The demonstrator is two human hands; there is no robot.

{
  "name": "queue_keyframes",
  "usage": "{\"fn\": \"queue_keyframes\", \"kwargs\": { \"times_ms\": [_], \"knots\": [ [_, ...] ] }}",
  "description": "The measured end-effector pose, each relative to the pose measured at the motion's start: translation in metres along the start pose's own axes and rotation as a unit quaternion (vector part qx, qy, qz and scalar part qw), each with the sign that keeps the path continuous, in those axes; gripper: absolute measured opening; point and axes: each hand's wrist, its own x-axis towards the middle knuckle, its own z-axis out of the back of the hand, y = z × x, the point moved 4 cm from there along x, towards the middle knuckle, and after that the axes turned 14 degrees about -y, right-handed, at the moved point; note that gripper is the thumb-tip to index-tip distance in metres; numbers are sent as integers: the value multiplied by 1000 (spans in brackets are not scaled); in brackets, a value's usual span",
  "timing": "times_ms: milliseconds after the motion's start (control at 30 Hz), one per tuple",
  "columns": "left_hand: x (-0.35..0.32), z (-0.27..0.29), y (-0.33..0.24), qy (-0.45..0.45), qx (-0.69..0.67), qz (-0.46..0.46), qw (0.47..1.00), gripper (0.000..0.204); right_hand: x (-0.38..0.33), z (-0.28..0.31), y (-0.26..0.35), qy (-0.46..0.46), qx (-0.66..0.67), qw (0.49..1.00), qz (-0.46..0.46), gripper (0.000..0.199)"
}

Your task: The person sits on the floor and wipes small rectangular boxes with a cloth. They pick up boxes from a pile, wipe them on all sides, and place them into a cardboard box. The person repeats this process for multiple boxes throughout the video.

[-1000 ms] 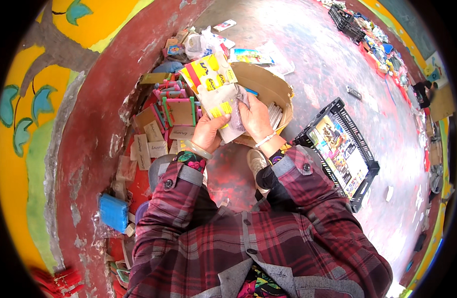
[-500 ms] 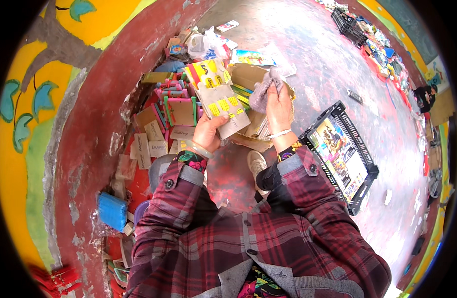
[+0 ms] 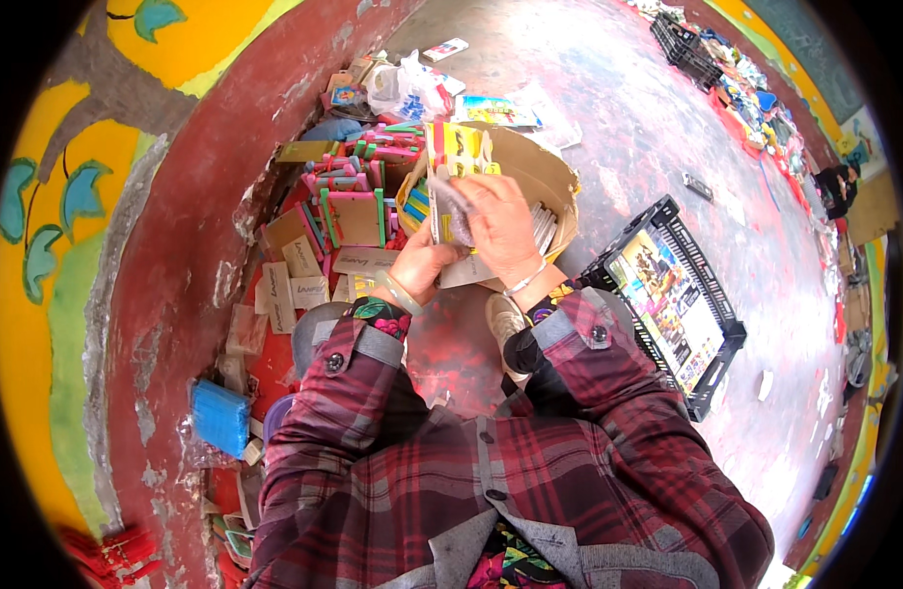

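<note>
Left hand (image 3: pixel 419 267): pinched the lower part of the flat package, thumb bent over it; the fingers behind were hidden.
Right hand (image 3: pixel 505 228): gripped a crumpled cloth against the package, its fingertips hard to make out.
Cloth (image 3: pixel 455 214): soft, nubbly-looking, mauve-grey, mostly covered by the right hand.
Package (image 3: pixel 463 145): thin and flat, yellow and red toward the top, greyer below; it was held between both hands above the cardboard box, much of its face blocked.
Cardboard box (image 3: pixel 545 177): brown, with a curving wall and a worn rim; slender clear sticks (image 3: pixel 543 226) lay inside, while its near side was largely hidden.
Framed boards (image 3: pixel 356 218): flat tan panels edged in green and pink, heaped left of the box.
Plastic bag (image 3: pixel 404 90): thin, whitish, wrinkled, contents unclear.
Crate (image 3: pixel 723 344): black, slatted, a glossy printed sheet covering its inside.
</note>
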Motion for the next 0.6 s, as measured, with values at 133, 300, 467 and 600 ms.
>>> {"fn": "queue_keyframes", "kwargs": {
  "times_ms": [133, 300, 467, 600],
  "knots": [
    [5, 5, 9, -32, 104, -34, 993, 48, 6, -1, 18, 72, -20, 994, 79, 29],
    [22, 16, 45, 8, 290, -135, 947, 40, -12, -21, 10, 223, -145, 959, 100, 22],
    [21, 18, 69, 8, 283, -17, 959, 49, -2, -26, -1, 239, -249, 931, 123, 10],
    [1, -3, 51, -7, 169, 61, 984, 61, 25, -32, -23, 269, -350, 891, 109, 13]
  ]
}}
